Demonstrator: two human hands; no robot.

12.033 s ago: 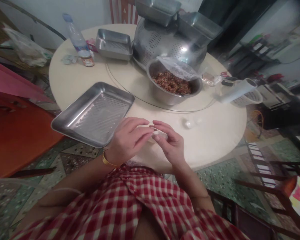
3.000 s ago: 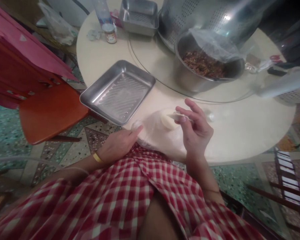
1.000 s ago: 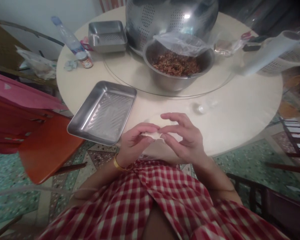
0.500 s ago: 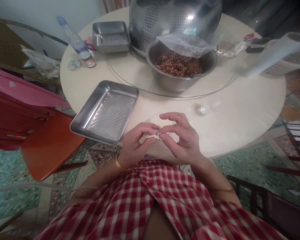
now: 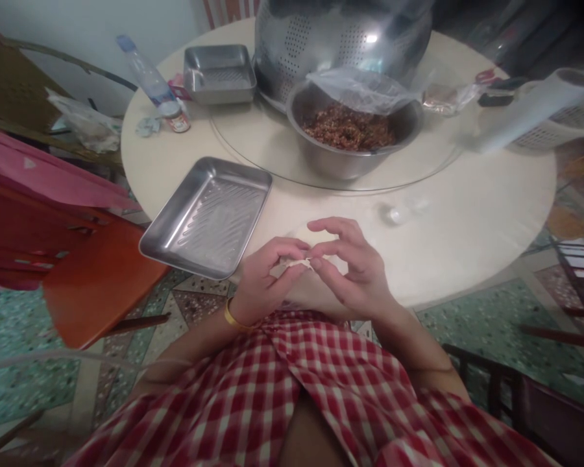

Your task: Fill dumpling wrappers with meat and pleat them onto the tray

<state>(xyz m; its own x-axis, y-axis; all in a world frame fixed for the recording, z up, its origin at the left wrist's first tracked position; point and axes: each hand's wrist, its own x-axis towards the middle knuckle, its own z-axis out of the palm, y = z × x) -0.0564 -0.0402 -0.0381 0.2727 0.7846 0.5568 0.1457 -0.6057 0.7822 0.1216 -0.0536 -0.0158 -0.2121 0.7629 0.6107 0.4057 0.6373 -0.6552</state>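
Between my two hands, close to the table's front edge, is a small whitish dumpling wrapper (image 5: 298, 263), mostly covered by my fingers. My left hand (image 5: 267, 275) pinches its left side between thumb and fingers. The thumb and index finger of my right hand (image 5: 357, 266) press its right end, while another finger is raised and curved. Whether filling lies inside the wrapper cannot be seen. Left of my hands rests a shallow metal tray (image 5: 209, 217). Farther back stands a steel bowl (image 5: 343, 162) of reddish-brown minced filling (image 5: 348, 126), partly covered by clear plastic.
A large perforated colander (image 5: 321, 39) stands behind the bowl, on the glass turntable (image 5: 253, 152). A second metal tray (image 5: 219, 94), a plastic bottle (image 5: 148, 78) and a small jar (image 5: 178, 122) are at the back left. A plastic roll (image 5: 540, 107) and white basket (image 5: 549, 133) stand at right.
My fingers have shifted only slightly along the pinched wrapper. The view has moved a little; the tray and bowl stay where they were.
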